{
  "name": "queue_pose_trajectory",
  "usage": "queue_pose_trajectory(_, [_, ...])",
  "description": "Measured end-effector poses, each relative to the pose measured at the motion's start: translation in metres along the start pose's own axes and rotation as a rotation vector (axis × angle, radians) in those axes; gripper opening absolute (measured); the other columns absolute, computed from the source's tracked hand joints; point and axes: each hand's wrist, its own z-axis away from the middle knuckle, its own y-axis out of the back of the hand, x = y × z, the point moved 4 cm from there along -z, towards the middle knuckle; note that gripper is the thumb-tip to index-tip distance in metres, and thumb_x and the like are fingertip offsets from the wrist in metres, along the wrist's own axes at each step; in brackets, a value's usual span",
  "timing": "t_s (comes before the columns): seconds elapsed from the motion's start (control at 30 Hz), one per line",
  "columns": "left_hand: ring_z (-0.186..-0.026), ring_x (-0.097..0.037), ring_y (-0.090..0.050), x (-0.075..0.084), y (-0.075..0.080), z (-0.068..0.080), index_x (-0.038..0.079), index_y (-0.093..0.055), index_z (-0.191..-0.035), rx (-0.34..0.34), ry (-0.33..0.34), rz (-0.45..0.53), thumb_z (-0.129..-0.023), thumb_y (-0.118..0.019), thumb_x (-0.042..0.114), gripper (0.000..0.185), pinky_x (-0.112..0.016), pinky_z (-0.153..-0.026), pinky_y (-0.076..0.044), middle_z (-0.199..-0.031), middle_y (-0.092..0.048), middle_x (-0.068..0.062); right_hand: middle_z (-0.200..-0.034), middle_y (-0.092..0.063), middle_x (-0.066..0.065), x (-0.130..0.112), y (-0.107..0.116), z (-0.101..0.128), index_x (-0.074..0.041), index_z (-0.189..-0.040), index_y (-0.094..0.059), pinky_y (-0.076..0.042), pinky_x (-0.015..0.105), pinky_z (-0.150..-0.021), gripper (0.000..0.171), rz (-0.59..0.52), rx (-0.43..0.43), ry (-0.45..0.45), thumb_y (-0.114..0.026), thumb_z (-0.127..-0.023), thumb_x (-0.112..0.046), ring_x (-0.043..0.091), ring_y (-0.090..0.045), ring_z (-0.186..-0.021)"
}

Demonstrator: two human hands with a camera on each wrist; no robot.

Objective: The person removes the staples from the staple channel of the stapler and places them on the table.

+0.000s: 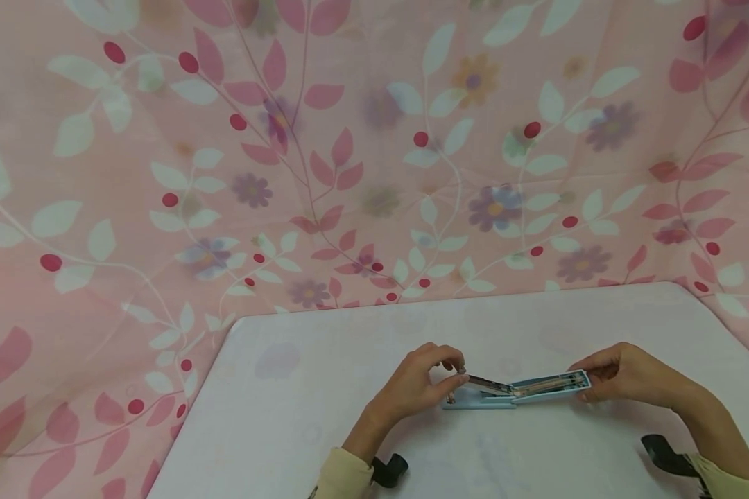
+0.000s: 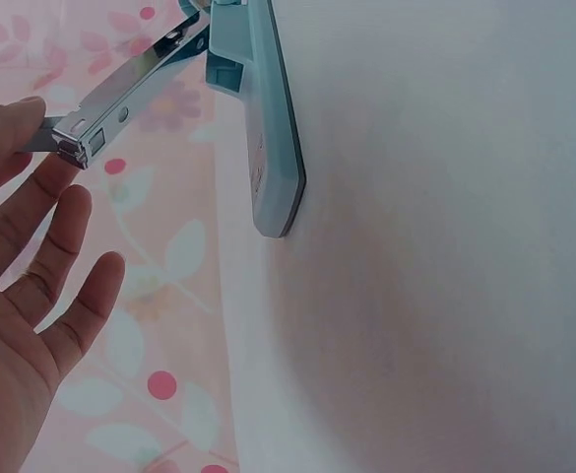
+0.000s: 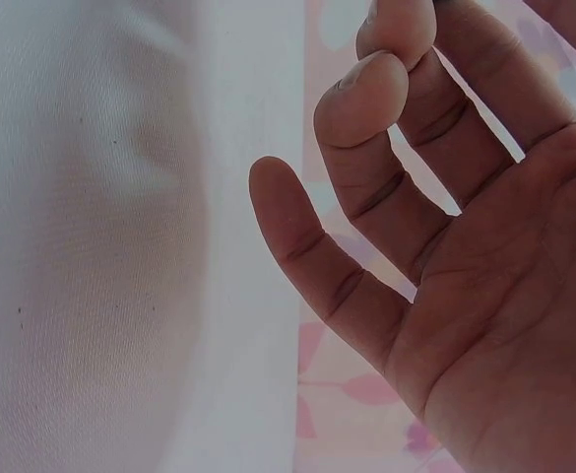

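Note:
A light blue stapler lies opened out on the white table, its base [image 1: 479,403] toward the left and its top cover [image 1: 552,398] swung over to the right. Between them the metal staple magazine [image 1: 490,386] slants up to the left. My left hand [image 1: 419,382] pinches the raised end of that magazine between thumb and fingers. In the left wrist view the magazine [image 2: 125,103] rises away from the base [image 2: 276,138], and the other fingers [image 2: 69,227] are spread. My right hand [image 1: 639,378] grips the cover's far end; the right wrist view shows its curled fingers [image 3: 361,108], with the stapler out of sight.
The white table [image 1: 324,416] carries the stapler, and its back edge meets a pink floral cloth [image 1: 374,173]. Black wrist straps [image 1: 664,455] sit at both cuffs, close over the table.

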Motion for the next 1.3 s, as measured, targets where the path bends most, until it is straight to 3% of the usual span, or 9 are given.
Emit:
queue_pose_trajectory(0.47, [-0.092, -0.014, -0.061, 0.002, 0.0, 0.0, 0.019, -0.065, -0.109, -0.007, -0.009, -0.023, -0.094, -0.068, 0.02, 0.015, -0.026, -0.079, -0.051, -0.097, -0.063, 0.013, -0.075, -0.064, -0.003, -0.001, 0.0, 0.0, -0.003, -0.107, -0.075, -0.044, 0.027, -0.051, 0.028, -0.002, -0.006, 0.016, -0.08, -0.081, -0.012, 0.012, -0.056, -0.066])
queue_pose_trajectory(0.7, [-0.092, -0.009, -0.059, 0.0, 0.003, 0.002, 0.019, -0.066, -0.112, -0.004, -0.015, -0.062, -0.095, -0.068, 0.021, 0.018, -0.024, -0.077, -0.05, -0.1, -0.065, 0.014, -0.076, -0.063, -0.003, 0.0, 0.0, 0.001, 0.0, -0.109, -0.073, -0.044, 0.027, -0.051, 0.028, -0.019, -0.013, 0.028, -0.079, -0.082, -0.008, 0.012, -0.055, -0.065])
queue_pose_trajectory(0.87, [-0.09, -0.01, -0.059, -0.002, 0.006, 0.005, 0.02, -0.069, -0.112, -0.006, 0.018, -0.105, -0.093, -0.07, 0.025, 0.019, -0.019, -0.075, -0.048, -0.099, -0.066, 0.016, -0.076, -0.063, -0.003, 0.001, 0.0, 0.001, 0.001, -0.108, -0.073, -0.043, 0.026, -0.051, 0.028, -0.016, -0.012, 0.033, -0.079, -0.082, -0.006, 0.012, -0.055, -0.065])
queue_pose_trajectory(1.1, [-0.086, -0.011, -0.058, -0.006, 0.013, 0.014, 0.018, -0.073, -0.11, -0.011, 0.053, -0.127, -0.091, -0.074, 0.023, 0.02, -0.024, -0.072, -0.05, -0.096, -0.067, 0.014, -0.074, -0.061, -0.002, 0.0, 0.0, 0.001, 0.001, -0.108, -0.073, -0.042, 0.026, -0.05, 0.027, -0.008, -0.009, 0.048, -0.079, -0.082, -0.005, 0.011, -0.053, -0.064])
queue_pose_trajectory(1.3, [-0.085, -0.012, -0.058, -0.014, 0.022, 0.024, 0.017, -0.075, -0.108, -0.019, 0.079, -0.137, -0.089, -0.075, 0.023, 0.02, -0.021, -0.07, -0.048, -0.092, -0.065, 0.016, -0.071, -0.058, -0.001, -0.001, 0.0, 0.001, 0.001, -0.108, -0.073, -0.041, 0.026, -0.049, 0.028, -0.012, -0.005, 0.044, -0.079, -0.082, -0.005, 0.012, -0.053, -0.063])
